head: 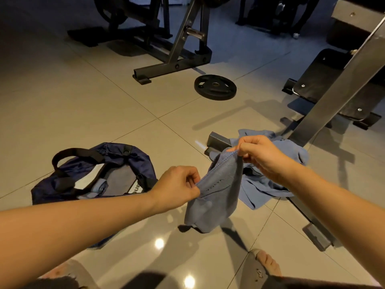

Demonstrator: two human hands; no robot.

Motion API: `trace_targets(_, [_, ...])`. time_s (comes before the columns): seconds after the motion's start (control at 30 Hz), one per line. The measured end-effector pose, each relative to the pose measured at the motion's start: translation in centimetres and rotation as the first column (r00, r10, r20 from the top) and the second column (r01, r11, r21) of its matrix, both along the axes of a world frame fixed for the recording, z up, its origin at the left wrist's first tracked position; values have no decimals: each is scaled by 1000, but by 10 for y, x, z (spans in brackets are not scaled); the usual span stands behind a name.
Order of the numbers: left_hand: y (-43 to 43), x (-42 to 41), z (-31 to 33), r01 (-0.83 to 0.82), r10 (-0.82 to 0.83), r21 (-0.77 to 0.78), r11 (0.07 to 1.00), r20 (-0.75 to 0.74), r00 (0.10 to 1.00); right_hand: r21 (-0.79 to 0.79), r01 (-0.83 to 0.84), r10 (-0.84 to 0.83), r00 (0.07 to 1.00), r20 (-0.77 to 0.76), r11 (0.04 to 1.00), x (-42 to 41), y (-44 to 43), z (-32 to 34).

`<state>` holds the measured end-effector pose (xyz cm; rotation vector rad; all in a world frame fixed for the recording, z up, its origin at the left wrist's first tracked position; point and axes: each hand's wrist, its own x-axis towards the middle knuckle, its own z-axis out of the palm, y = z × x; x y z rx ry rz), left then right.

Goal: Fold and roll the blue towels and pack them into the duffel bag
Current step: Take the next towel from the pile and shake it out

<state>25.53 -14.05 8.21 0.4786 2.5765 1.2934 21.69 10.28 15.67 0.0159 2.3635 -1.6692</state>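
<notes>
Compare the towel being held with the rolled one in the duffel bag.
The held towel hangs loose; the rolled towel is a compact roll. The left hand and right hand pinch the held towel; the rolled towel lies inside the duffel bag. Both are blue.

We see bare forearms running to a left hand point(179, 184) and a right hand point(260, 155), and below them feet in grey slide sandals point(251, 268), the right strap bearing a small pale mark.
</notes>
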Motion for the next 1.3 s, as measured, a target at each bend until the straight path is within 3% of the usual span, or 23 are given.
trace_targets(0.13, [-23,13,-42,140,-129,-171,975,69,989,-112,-50,63,992,112,992,7,-1,-26])
trace_targets(0.37, [-71,9,-79,133,-93,-342,930,131,987,-339,-128,229,933,277,932,3,-21,-51])
trace_targets(0.53, [-57,27,-117,172,-152,-442,880,81,985,-70,32,-7,943,333,997,26,-6,-119])
trace_targets(0.63, [-45,46,-154,233,-190,-508,829,136,972,27,155,-154,920,361,988,42,13,-159])
trace_targets(0.9, [-64,65,-198,271,-223,-614,741,155,962,116,432,-447,843,301,894,65,33,-228])
trace_targets(1.13, [-51,46,-211,162,-193,-522,837,-6,981,379,321,-418,885,206,868,75,39,-268])
trace_targets(1.3, [-44,31,-215,204,-253,-540,817,-16,967,295,336,-417,864,283,895,78,44,-276])
